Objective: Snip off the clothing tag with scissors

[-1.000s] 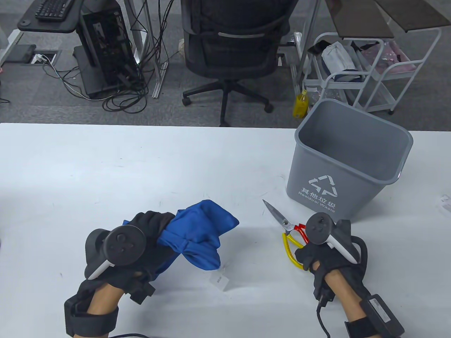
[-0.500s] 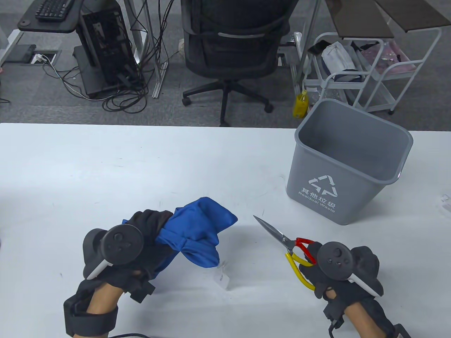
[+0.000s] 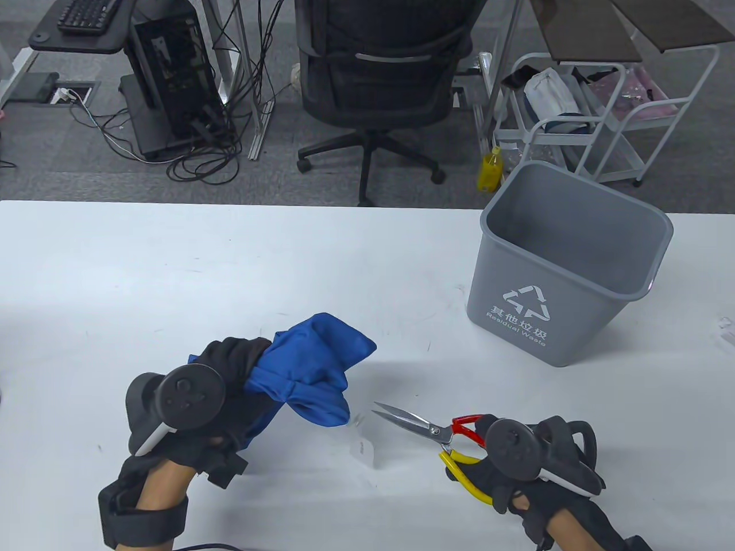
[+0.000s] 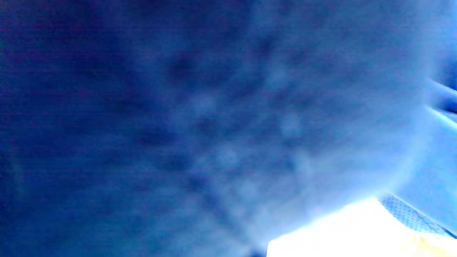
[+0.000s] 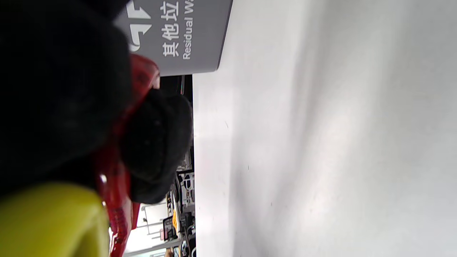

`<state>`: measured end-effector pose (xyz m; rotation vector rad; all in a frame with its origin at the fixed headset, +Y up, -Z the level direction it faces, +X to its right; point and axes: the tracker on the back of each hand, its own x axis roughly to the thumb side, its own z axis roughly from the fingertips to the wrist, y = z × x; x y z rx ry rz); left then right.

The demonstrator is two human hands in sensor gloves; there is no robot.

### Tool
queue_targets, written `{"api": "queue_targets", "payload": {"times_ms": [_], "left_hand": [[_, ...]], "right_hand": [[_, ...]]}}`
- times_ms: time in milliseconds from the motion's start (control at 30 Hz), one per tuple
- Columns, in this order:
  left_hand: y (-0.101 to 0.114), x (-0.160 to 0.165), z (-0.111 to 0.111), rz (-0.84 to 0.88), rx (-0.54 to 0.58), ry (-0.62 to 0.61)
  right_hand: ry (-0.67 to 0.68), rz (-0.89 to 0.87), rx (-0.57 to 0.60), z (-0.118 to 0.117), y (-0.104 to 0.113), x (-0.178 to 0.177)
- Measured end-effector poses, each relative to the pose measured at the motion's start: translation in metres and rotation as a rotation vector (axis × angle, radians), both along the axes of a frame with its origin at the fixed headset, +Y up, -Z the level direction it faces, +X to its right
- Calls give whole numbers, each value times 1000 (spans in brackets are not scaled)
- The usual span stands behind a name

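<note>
My left hand (image 3: 229, 373) grips a bunched blue garment (image 3: 316, 367) and holds it above the table; the cloth fills the left wrist view (image 4: 214, 125). A small white tag (image 3: 363, 449) hangs below the garment's lower corner, near the table. My right hand (image 3: 499, 459) holds scissors (image 3: 425, 427) by their red and yellow handles, the blades slightly parted and pointing left, tips just right of the tag's string. The red handle (image 5: 142, 78) and yellow handle (image 5: 53, 217) show beside my gloved fingers in the right wrist view.
A grey waste bin (image 3: 565, 261) stands on the white table (image 3: 172, 270) at the right, also in the right wrist view (image 5: 178, 35). Beyond the table's far edge are an office chair (image 3: 379, 74), cables and a white cart (image 3: 603, 115).
My right hand lifted the scissors from beside the bin and carried them down and left, turning the blades toward the tag. My left hand shifted the garment slightly left and up.
</note>
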<state>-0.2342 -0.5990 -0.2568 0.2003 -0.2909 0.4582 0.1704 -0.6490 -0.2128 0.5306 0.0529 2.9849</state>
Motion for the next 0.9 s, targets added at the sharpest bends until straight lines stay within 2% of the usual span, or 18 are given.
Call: {"api": "queue_targets", "payload": {"times_ms": [233, 900], "left_hand": [[0, 0, 0, -15, 5, 9], [-4, 8, 0, -30, -12, -21]], "right_hand": [[43, 38, 21, 6, 0, -12], [41, 49, 128, 12, 6, -23]]}}
